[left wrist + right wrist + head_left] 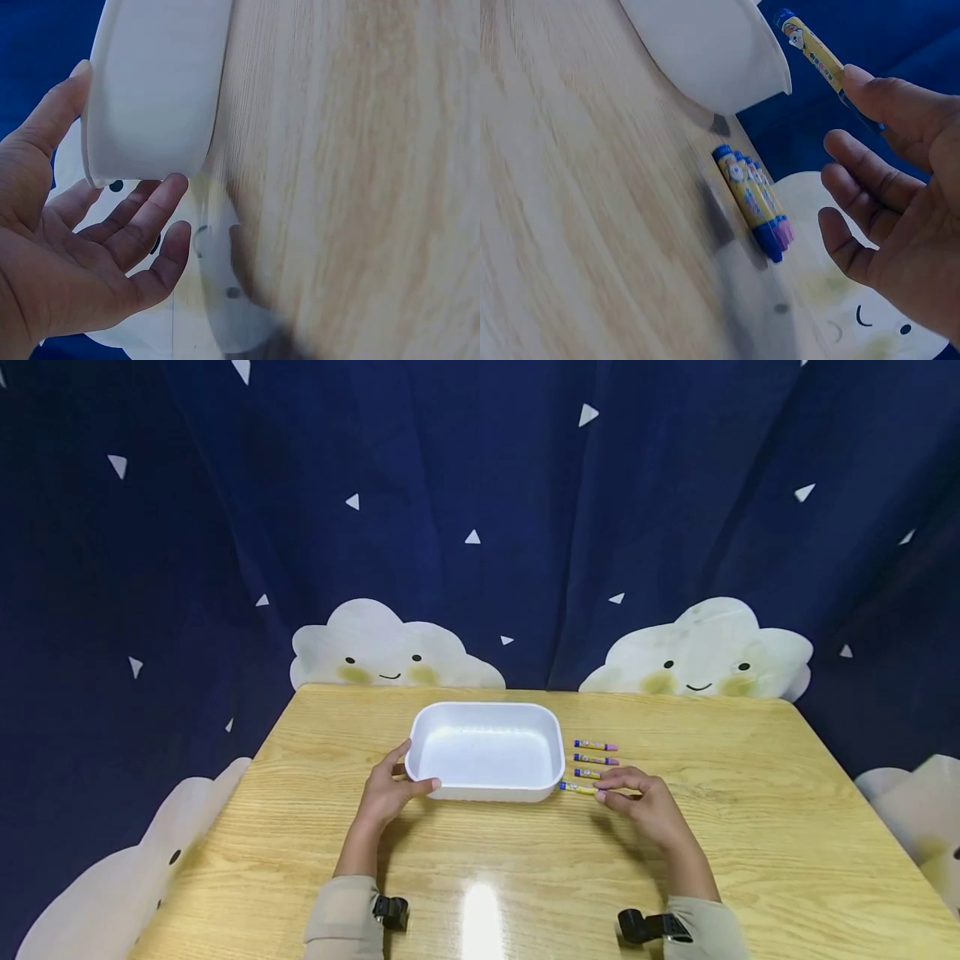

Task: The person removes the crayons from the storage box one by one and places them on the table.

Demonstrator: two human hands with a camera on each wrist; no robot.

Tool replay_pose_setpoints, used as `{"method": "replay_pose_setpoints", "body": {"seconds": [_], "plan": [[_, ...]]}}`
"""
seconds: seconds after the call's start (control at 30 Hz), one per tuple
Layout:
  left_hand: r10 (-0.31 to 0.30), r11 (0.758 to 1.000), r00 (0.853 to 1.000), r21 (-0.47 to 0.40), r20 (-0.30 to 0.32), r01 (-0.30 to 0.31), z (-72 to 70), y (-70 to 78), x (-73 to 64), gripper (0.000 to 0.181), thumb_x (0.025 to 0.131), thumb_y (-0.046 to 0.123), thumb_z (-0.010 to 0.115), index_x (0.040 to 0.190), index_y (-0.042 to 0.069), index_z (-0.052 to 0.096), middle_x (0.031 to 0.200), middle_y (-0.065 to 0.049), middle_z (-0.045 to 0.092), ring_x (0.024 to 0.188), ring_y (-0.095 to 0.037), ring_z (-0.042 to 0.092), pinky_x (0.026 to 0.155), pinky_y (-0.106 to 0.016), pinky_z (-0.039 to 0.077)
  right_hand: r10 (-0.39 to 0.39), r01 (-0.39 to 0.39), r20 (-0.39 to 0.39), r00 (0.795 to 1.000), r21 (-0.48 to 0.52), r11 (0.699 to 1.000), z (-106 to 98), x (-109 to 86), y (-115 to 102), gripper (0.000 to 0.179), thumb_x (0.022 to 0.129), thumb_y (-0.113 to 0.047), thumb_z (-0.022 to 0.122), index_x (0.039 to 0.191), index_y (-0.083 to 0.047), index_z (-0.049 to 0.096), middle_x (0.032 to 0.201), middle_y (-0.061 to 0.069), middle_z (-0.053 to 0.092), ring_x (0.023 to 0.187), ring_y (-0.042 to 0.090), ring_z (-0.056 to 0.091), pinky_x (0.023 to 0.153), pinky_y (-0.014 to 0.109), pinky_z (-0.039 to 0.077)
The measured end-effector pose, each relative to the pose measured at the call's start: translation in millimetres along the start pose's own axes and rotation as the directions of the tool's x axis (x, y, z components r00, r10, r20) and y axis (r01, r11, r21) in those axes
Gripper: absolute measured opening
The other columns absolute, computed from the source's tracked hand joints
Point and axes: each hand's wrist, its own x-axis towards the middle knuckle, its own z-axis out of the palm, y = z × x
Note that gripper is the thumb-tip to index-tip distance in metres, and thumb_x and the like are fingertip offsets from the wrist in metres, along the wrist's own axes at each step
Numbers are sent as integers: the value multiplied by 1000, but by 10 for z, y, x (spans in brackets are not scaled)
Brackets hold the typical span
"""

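A white plastic tray (487, 794) stands on the wooden table. My left hand (386, 795) holds its near left corner, thumb at the near rim and fingers at the left end; in the left wrist view, my left hand (105, 255) has its other fingers loosely bent below the rim. Between thumb and index finger my right hand (641, 802) pinches a yellow-wrapped crayon (817, 58), raised off the table, its blue end toward the tray. Under that hand, several similar crayons (750, 196) lie side by side, right of the tray. Part of the held crayon is hidden by fingers.
The light wooden table (525, 877) runs back to a dark blue curtain (420, 527) with white triangles. White cloud shapes (705, 652) with drawn faces stand along the table's edges. A black wrist strap (652, 927) sits on each sleeve.
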Motion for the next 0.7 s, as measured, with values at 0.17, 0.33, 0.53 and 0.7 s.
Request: {"method": "replay_pose_setpoints", "body": {"seconds": [0.17,0.33,0.53,0.7], "plan": [[2,1000,1000,2,-3,-2,9,12,3,91,68,20,84,145,14,35,118,-24,52,101,-35,53,75,-38,45,60,-60,-29,998,9,998,-81,-54,62,25,83,-14,72,98,6,70,120,20,47,111,32,43,86,43,44],[4,1000,1000,-1,-5,-4,-8,31,0,91,68,21,84,145,15,35,120,-24,51,101,-35,53,77,-40,44,99,-99,-33,995,-4,995,-118,-86,146,22,83,-11,71,97,6,69,119,21,44,109,33,43,89,43,40],[-5,1000,1000,5,8,5,-9,16,-21,92,69,24,84,145,16,34,120,-24,50,102,-35,53,75,-39,45,129,-130,-25,991,-44,991,-94,-126,243,18,81,-9,72,94,4,71,107,16,51,97,27,46,77,36,39],[-6,1000,1000,-1,6,6,-1,4,-21,91,69,23,84,145,17,34,121,-24,50,100,-34,53,74,-37,44,159,-162,-47,986,-65,985,-75,-142,300,12,81,-6,71,90,2,72,100,14,54,91,25,48,71,33,40]]}}
